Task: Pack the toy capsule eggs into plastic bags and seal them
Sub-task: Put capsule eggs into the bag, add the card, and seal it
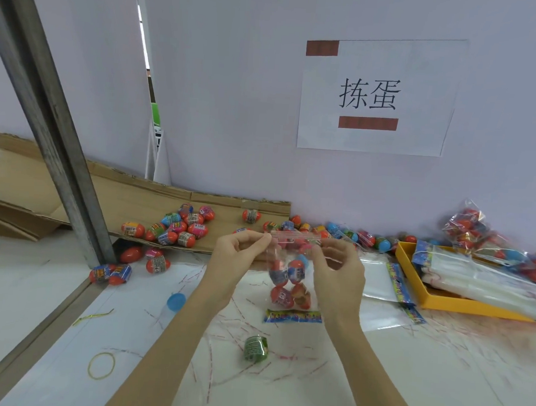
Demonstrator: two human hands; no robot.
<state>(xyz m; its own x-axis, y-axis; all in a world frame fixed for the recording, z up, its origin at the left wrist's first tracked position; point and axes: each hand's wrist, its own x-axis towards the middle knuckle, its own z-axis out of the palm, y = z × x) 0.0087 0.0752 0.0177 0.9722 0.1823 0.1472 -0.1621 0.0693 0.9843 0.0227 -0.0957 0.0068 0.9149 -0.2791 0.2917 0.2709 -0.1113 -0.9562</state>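
A clear plastic bag point(288, 277) hangs upright above the white table, holding several red and blue capsule eggs. My left hand point(234, 257) pinches the bag's top edge at its left end. My right hand point(338, 268) pinches the same edge at its right end. Loose capsule eggs point(176, 225) lie in a heap on a cardboard sheet point(134, 193) behind my left hand. More eggs point(347, 232) line the wall's foot. A blue egg half point(175, 301) and a green-wrapped egg point(256, 348) lie on the table near my forearms.
A yellow tray point(413, 276) with a stack of empty bags stands at the right, filled bags point(480, 233) behind it. A steel post point(58, 140) slants down at the left. Peeled strips, a printed label point(293, 316) and a rubber band point(101, 365) litter the table.
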